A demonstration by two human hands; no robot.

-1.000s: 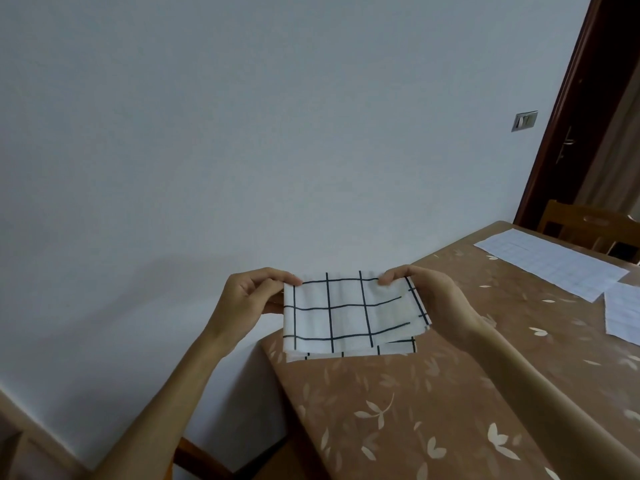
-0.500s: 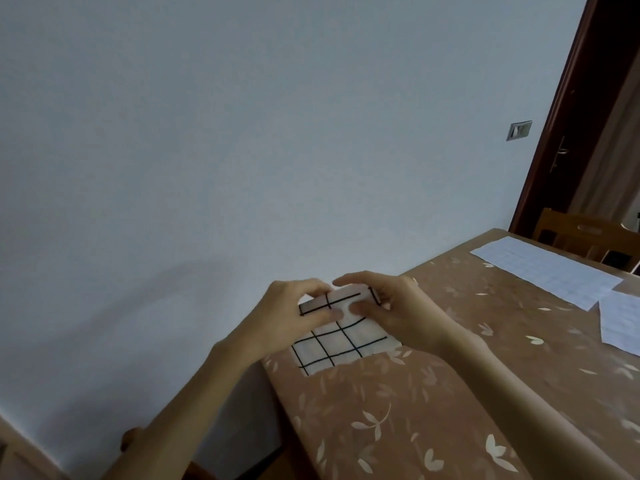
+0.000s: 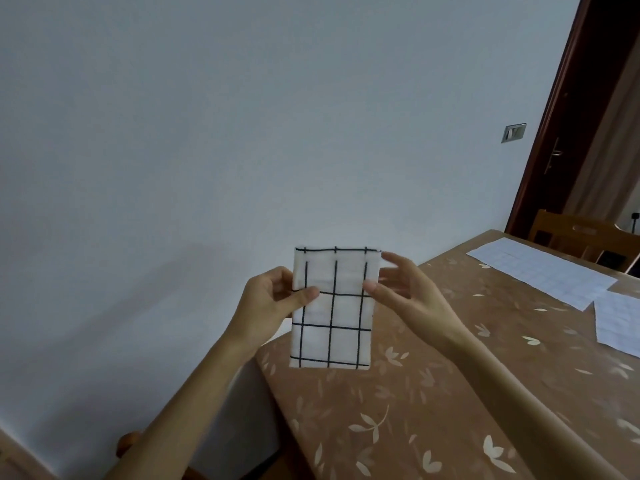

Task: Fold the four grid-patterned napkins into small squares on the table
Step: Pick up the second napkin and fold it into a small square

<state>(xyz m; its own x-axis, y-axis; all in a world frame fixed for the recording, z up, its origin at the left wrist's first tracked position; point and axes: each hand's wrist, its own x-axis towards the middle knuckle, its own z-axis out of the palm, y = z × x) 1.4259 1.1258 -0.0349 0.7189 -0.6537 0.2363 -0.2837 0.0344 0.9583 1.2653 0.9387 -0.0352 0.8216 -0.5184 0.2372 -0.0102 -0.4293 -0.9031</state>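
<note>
Pinching with the left hand (image 3: 266, 303) at the left edge of the napkin (image 3: 330, 336), thumb across the front, fingers tucked behind. Over to the right hand (image 3: 405, 292): apart from the left, spread and loose, thumb tip just meeting the right edge, fingers straight and blurred, gripping nothing by the look of it.

Held upright in the air, that napkin, folded to a tall rectangle with the grid facing the camera, hanging in front of the bench (image 3: 433, 410) corner nearest the wall. Not a square yet, so probably one more fold across the middle to go. Farther along the bench, lying unfolded: one flat napkin (image 3: 540, 273) and a second flat napkin (image 3: 620, 323) just beside it.

Now for the danger. Only one real pinch on a stack of loose layers, so easy to let the back layers slide or fan open before the right hand closes. Easy, too, to bring top to bottom crooked, leaving grid lines off and edges peeking out. Worth watching the spot as well: right over the bench corner, so a slack grip or a careless set-down could send it over the edge. Glossy-looking cover underneath, likely slippery when pressing the crease.
</note>
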